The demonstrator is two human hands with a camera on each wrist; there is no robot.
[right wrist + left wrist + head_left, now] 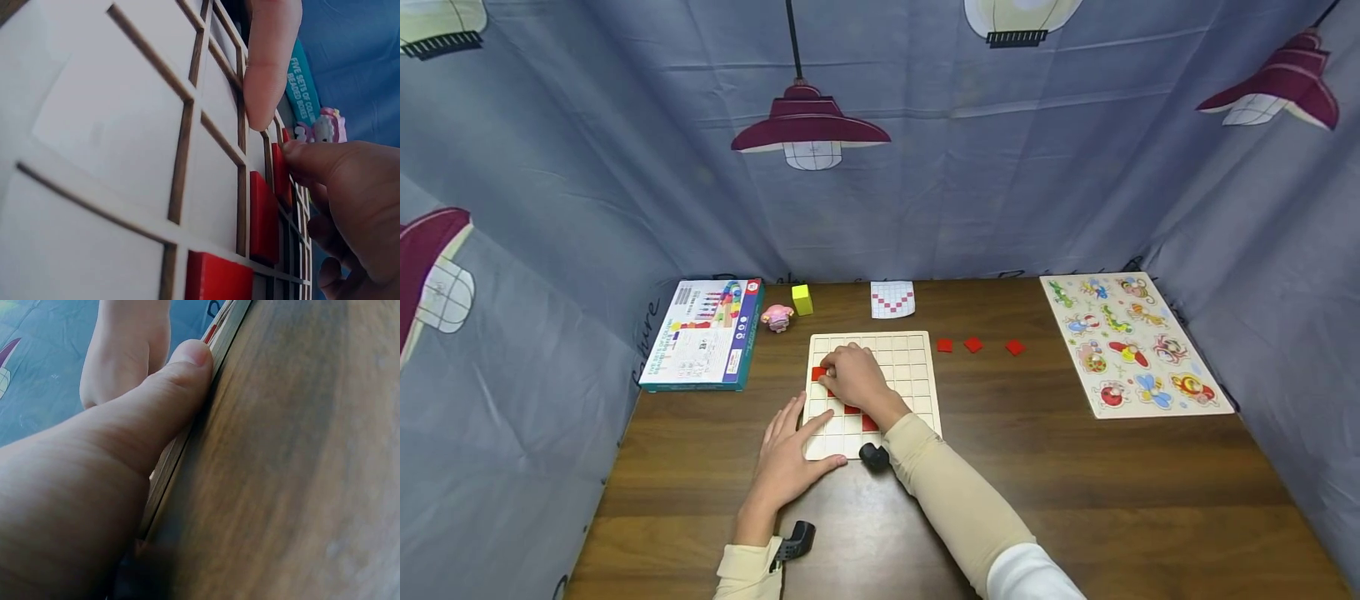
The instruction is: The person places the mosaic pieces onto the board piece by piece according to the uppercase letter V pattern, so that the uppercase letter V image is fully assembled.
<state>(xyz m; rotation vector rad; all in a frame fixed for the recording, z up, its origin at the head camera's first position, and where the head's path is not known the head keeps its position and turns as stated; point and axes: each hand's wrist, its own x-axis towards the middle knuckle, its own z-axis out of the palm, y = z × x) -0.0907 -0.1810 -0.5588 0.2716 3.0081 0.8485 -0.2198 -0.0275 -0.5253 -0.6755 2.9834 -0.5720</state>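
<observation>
A red tile (818,373) sits in a cell near the left edge of the grid board (917,367), which lies flat on the brown table (1075,483) in front of the person. The right hand (853,377) lies over the board with its fingers curled down onto this tile; the right wrist view shows a fingertip (300,153) pressed against the tile's edge (279,172) while another finger (265,75) is stretched out onto a neighbouring cell, so the hand is pinching or nudging the tile into its cell. More red tiles already fill cells in a slanting row beneath the wrist, among them one (869,423) near the board's lower edge and others seen close up (264,215). The left hand (790,458) rests flat and relaxed at the board's lower left corner, holding nothing, its thumb (175,387) laid against the board's edge (187,434). Three loose red tiles (973,344) lie in a row on the table just right of the board. Behind the board lies a pattern card (892,299) printed with a red V shape. To its left stand a yellow block (802,299) and a small pink figure (777,317), then a colourful box (707,333). Well apart at the right edge of the table lies an animal puzzle (1131,343).
</observation>
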